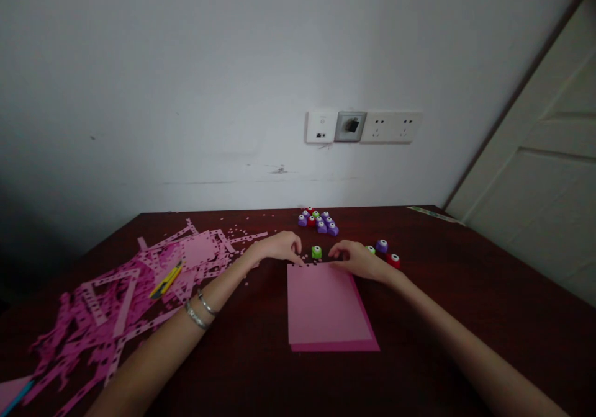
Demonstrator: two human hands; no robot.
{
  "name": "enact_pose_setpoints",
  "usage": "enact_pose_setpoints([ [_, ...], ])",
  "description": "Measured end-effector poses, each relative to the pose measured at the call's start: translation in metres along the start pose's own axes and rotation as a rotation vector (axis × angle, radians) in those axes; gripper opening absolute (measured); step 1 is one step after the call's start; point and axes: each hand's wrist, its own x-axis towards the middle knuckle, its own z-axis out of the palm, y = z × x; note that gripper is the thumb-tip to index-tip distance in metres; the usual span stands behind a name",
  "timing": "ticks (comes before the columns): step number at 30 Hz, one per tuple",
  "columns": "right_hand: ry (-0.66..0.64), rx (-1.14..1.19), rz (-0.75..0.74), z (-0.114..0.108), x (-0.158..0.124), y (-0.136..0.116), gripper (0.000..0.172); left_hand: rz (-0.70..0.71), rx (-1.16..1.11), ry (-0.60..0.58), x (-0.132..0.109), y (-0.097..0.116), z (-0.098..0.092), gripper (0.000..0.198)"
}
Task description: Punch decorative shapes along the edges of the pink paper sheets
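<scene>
A light pink sheet of paper point(326, 305) lies on the table over a darker pink sheet point(335, 346), which shows along the right and bottom edges. Small notches or holes run along the top edge. My left hand point(280, 246) is at the top left corner, its thumb and fingers apart and a fingertip near the edge. At the top right corner, my right hand point(356, 260) has bent fingers closed on the paper's edge; its grip is partly hidden. Between both hands stands a green craft punch point(316, 252), just beyond the sheet, untouched.
Pink paper strips and punched scraps point(112, 299) pile up at left, a yellow utility knife point(167, 279) on top. Several purple, red and green punches point(321, 221) stand near the wall; a purple punch point(382, 246) and a red punch point(393, 260) sit beyond my right wrist.
</scene>
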Motion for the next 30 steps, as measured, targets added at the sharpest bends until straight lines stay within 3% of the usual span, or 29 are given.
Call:
enact_pose_setpoints([
  [3, -0.118, -0.106, -0.005, -0.007, -0.002, 0.0, 0.022, 0.004, 0.06, -0.02, -0.012, 0.001, 0.003, 0.034],
  [10, -0.15, -0.102, 0.028, -0.007, -0.001, 0.004, 0.015, -0.023, 0.01, -0.081, -0.015, -0.002, 0.005, 0.027],
  [17, -0.132, -0.023, 0.053, -0.009, -0.002, 0.007, 0.008, -0.081, 0.005, -0.031, -0.017, 0.0, 0.004, 0.043],
  [23, -0.14, 0.044, 0.086, -0.007, 0.001, 0.014, 0.01, -0.037, -0.075, -0.09, -0.015, -0.007, 0.005, 0.022],
  [30, -0.05, 0.067, 0.072, 0.001, 0.003, 0.015, 0.014, -0.098, -0.161, -0.084, -0.014, -0.018, -0.001, 0.021],
])
